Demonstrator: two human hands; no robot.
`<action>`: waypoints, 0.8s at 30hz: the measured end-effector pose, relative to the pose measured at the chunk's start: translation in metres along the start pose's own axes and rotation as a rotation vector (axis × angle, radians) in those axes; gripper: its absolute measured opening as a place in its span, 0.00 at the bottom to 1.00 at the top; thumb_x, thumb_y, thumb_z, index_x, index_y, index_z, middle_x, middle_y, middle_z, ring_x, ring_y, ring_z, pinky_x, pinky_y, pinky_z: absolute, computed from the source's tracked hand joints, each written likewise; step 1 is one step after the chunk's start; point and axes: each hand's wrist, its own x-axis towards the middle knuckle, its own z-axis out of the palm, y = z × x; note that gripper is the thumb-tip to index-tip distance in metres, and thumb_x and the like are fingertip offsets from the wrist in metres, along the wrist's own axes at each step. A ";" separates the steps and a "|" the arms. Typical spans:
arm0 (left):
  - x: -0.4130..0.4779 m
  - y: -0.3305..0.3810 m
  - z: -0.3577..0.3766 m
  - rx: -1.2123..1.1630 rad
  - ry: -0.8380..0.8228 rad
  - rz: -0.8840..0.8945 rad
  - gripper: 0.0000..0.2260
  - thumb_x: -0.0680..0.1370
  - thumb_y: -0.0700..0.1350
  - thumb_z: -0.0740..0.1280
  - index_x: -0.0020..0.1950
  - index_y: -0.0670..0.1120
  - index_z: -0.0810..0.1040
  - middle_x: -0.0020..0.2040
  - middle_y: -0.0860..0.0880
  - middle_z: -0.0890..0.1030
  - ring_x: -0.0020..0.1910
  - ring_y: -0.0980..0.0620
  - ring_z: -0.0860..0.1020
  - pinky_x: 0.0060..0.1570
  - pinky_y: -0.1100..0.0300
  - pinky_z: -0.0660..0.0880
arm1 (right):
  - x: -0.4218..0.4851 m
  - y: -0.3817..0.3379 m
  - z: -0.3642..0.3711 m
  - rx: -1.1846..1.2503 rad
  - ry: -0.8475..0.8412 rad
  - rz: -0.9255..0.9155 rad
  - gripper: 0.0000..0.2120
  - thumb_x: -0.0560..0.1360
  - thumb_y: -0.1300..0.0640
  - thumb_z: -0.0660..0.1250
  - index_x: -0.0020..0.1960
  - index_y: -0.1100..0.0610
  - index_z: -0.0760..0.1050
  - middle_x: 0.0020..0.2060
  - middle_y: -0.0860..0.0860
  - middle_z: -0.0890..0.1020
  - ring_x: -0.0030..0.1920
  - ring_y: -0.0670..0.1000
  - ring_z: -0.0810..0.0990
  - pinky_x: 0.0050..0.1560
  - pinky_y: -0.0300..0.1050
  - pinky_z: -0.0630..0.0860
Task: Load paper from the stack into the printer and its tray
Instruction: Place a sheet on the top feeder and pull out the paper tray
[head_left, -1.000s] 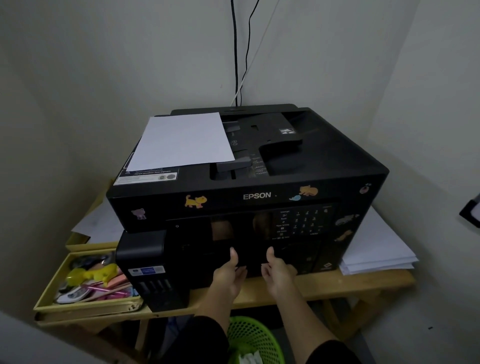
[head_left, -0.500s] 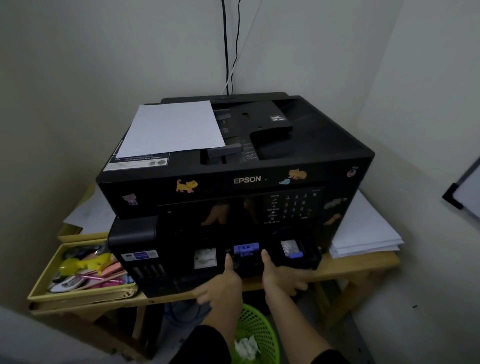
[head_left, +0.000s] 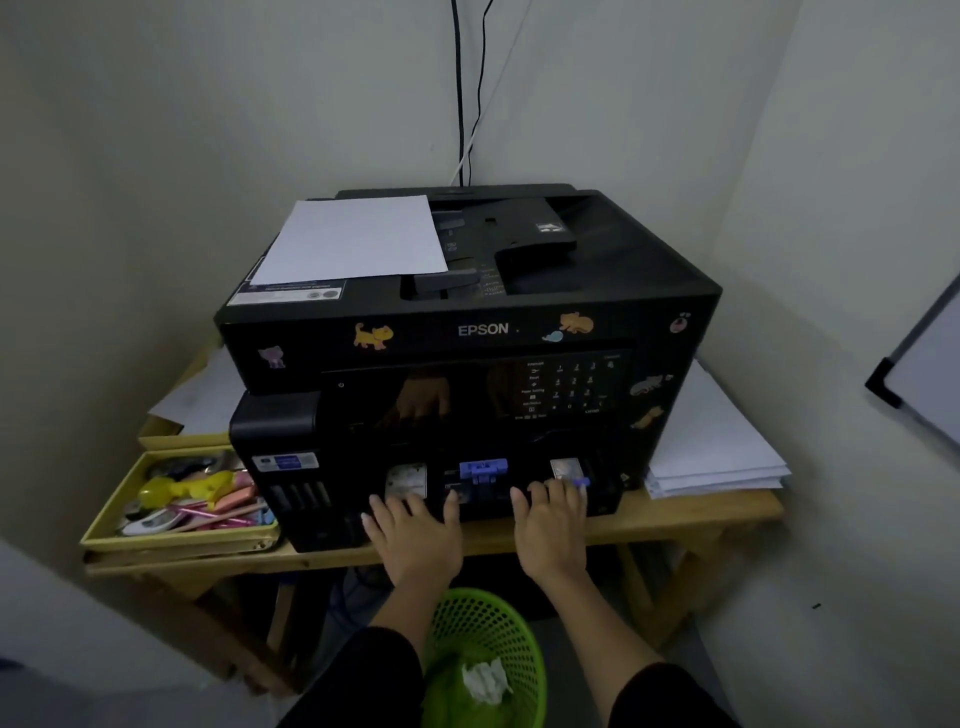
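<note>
A black Epson printer (head_left: 519, 332) stands on a wooden table (head_left: 701, 512). One white sheet (head_left: 353, 241) lies on its top left. A stack of white paper (head_left: 717, 452) rests on the table to the printer's right. The printer's lower front is open, showing the tray (head_left: 478, 475) with blue guides inside. My left hand (head_left: 415, 535) lies palm down, fingers spread, on the tray's front edge. At the right part of that edge my right hand (head_left: 550, 525) rests the same way, fingertips by a blue tab. Neither hand holds paper.
A yellow tray (head_left: 104, 535) of pens and small items sits at the table's left, with loose sheets (head_left: 202, 395) behind it. Below my arms stands a green mesh bin (head_left: 488, 654) with crumpled paper. Walls close in on both sides; a whiteboard (head_left: 924, 374) hangs at right.
My hands first gripped the closed front panel with thumbs up; the front then opened, exposing the blue guides, and both hands now lie flat on the tray's edge.
</note>
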 end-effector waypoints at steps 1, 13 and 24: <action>-0.003 -0.003 -0.001 0.027 0.004 0.022 0.32 0.80 0.63 0.44 0.77 0.43 0.58 0.78 0.42 0.54 0.78 0.43 0.45 0.77 0.46 0.41 | -0.004 0.003 -0.002 -0.021 -0.058 -0.019 0.44 0.71 0.38 0.28 0.62 0.57 0.75 0.61 0.54 0.76 0.69 0.56 0.68 0.75 0.54 0.57; -0.060 -0.060 -0.005 0.345 -0.005 0.360 0.28 0.78 0.65 0.48 0.66 0.46 0.68 0.66 0.47 0.70 0.65 0.47 0.67 0.67 0.54 0.62 | -0.083 0.015 -0.024 -0.076 -0.094 0.010 0.51 0.70 0.26 0.31 0.49 0.60 0.82 0.48 0.55 0.83 0.58 0.60 0.76 0.64 0.58 0.71; -0.080 -0.069 -0.041 0.253 -0.457 0.468 0.21 0.69 0.55 0.74 0.49 0.38 0.81 0.38 0.48 0.75 0.41 0.50 0.74 0.41 0.57 0.73 | -0.125 0.018 -0.050 -0.152 -0.189 0.140 0.29 0.77 0.37 0.54 0.56 0.60 0.78 0.61 0.55 0.77 0.67 0.57 0.67 0.70 0.55 0.59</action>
